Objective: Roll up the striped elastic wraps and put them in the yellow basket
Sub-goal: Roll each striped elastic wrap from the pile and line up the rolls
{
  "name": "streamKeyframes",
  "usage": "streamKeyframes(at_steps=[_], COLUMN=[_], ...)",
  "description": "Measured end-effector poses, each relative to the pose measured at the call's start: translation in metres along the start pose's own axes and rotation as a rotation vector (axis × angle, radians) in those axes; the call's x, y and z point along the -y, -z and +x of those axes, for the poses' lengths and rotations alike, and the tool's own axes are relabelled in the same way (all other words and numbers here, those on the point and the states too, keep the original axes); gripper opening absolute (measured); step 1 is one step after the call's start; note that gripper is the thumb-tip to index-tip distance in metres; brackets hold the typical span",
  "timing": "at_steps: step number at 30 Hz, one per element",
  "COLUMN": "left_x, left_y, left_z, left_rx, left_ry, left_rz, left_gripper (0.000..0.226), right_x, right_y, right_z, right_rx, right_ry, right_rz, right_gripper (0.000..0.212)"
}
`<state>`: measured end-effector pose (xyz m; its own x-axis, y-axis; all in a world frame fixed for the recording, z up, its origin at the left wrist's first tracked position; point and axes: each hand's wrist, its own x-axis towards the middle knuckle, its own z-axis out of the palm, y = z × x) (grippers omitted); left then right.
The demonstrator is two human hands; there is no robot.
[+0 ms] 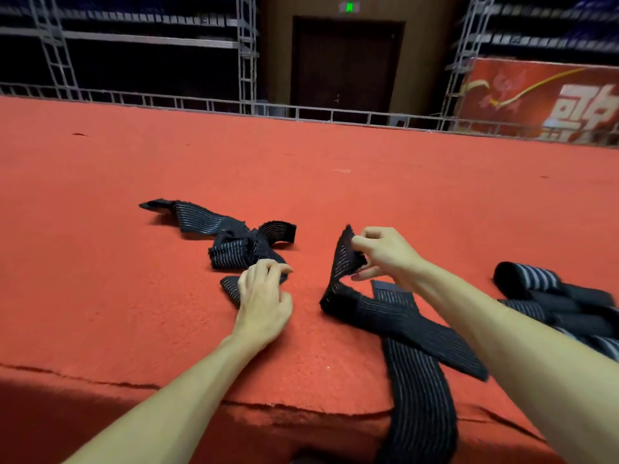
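Early in the job, judging by the spread. Pinches the raised end of one striped wrap in the right hand, just right of centre, fingers clamped on the fabric. Has no turns on it yet, the length trailing flat toward the lower right across the red worktop.

Curls the left hand over the near end of a tangled wrap at centre, fingers bent and seemingly gripping the cloth, though hard to confirm from this angle. Leaves that one wholly unrolled, sprawling toward the upper left.

Shows a further flat strip passing under the held one and hanging off the front edge at lower right of centre.

Counts a few rolled bundles at the right edge of the frame, blurred, lying on the worktop rather than in any container. Finds no yellow basket in view.

Puts the tally at some rolling done, at least three wraps left to roll, and every roll yet to go into the basket
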<state>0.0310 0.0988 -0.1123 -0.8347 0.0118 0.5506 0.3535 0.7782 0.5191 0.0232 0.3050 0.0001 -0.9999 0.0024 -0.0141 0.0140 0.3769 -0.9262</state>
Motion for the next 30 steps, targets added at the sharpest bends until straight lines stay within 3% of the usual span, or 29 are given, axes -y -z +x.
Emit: streamKeyframes(at_steps=[2,5,9,16,18,23,26,30], left_x=[-0.036,-0.099,-0.171,-0.228,-0.232,-0.227,-0.208,-0.165], left_y=[0.004,0.018,0.040,0.073,0.089,0.130,0.139,0.126], left_z=[0.008,0.025,0.037,0.033,0.027,0.014,0.007,-0.008], left_rx=[0.083,0.308,0.527,0.560,0.650,0.767,0.813,0.869], left_ry=[0.063,0.162,0.091,-0.038,-0.028,0.062,0.133,0.236], left_rz=[-0.194,-0.583,-0.791,-0.875,-0.900,-0.923,-0.928,-0.811], left_gripper=[0.042,0.061,0.084,0.031,0.029,0.029,0.020,0.020], right_x=[0.016,0.041,0.073,0.118,0.126,0.127,0.111,0.079], right_y=[0.022,0.049,0.082,0.127,0.132,0.120,0.102,0.081], right_z=[-0.016,-0.041,-0.068,-0.115,-0.123,-0.123,-0.113,-0.095], right_rx=[-0.026,-0.109,-0.170,0.089,0.108,-0.077,-0.172,-0.189], right_ry=[0.106,0.255,0.325,0.454,0.486,0.431,0.352,0.273], right_rz=[0.032,0.048,0.368,0.808,0.800,0.742,0.552,0.333], right_gripper=[0.014,0.017,0.025,0.022,0.030,0.027,0.012,0.010])
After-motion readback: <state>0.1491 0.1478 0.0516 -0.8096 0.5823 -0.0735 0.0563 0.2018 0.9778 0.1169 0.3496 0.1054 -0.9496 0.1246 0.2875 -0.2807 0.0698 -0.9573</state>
